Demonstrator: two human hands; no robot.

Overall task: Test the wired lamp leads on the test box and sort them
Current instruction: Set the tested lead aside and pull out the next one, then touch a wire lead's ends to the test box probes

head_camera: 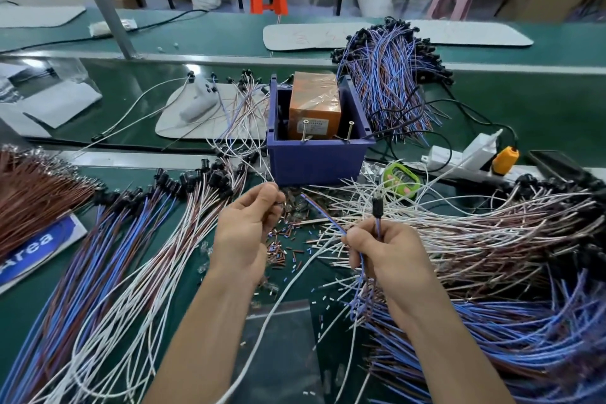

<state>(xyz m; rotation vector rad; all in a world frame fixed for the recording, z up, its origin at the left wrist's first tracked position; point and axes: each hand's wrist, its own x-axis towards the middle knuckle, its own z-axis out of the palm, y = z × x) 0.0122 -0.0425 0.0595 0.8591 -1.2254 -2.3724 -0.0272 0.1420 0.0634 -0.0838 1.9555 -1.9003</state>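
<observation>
Position: the blue-and-brown wired lamp lead with a black socket is sitting in the right hand, low over the green bench mat. It is in front of the blue plastic test box and not touching it. The right fingers are wrapping tight round the doubled wire. The left hand is hovering near it, fingers curled in, thumb tip against forefinger. Whether it is pinching anything we cannot tell.

Risks, as we are judging them:
- The bare tips are probably needing to meet the two upright metal screws at the box's near edge. Tips touching each other, or both landing on one screw, would be giving a false reading.
- The lead's loop is hanging into the loose blue-and-brown wire pile. Lifting could be snagging neighbours and dragging untested leads along.
- The white-and-brown wire pile and the laid-out rows of leads at left are lying close by, so a careless drop could be landing in the wrong group.

Orientation: the lead is folded, so we are reading two legs. The socket leg is standing nearly upright out of the fist, socket pointing up and away toward the box. The free leg is running up and leftward, its tip aiming at the left fingertips.
</observation>
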